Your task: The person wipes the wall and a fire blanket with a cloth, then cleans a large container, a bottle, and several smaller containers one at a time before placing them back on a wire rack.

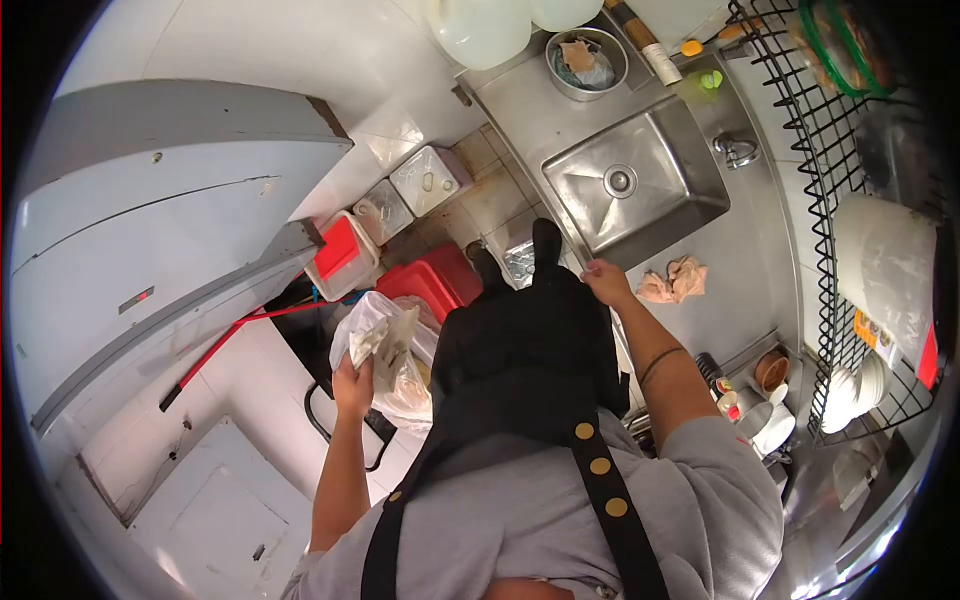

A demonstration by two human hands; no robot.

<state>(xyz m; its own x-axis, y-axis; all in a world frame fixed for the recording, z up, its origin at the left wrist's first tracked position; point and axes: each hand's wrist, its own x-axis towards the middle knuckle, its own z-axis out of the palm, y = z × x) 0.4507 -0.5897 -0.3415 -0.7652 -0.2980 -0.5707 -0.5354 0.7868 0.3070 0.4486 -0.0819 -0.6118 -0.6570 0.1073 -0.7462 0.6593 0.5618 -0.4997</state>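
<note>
My left hand (pixel 352 387) is closed on a crumpled off-white plastic wrapper (pixel 385 338), whose printing I cannot read. It is held over a white translucent plastic bag (pixel 403 390), which hangs open and bulges beside my black apron (pixel 530 345). My right hand (pixel 605 283) is at the front edge of the steel counter (pixel 640 335), near the sink's lower corner. Its fingers are loosely bent, with nothing visible in them. A crumpled pinkish-brown cloth or paper (pixel 675 280) lies on the counter to the right of that hand.
Behind the counter edge is a steel sink (pixel 640 185) with a tap (pixel 737 150). A metal pot (pixel 587 65) holds scraps. Red tub (pixel 435 280) and plastic containers (pixel 425 180) stand on the floor. A black wire rack (pixel 822 190) hangs right; a grey cabinet (pixel 170 210) stands left.
</note>
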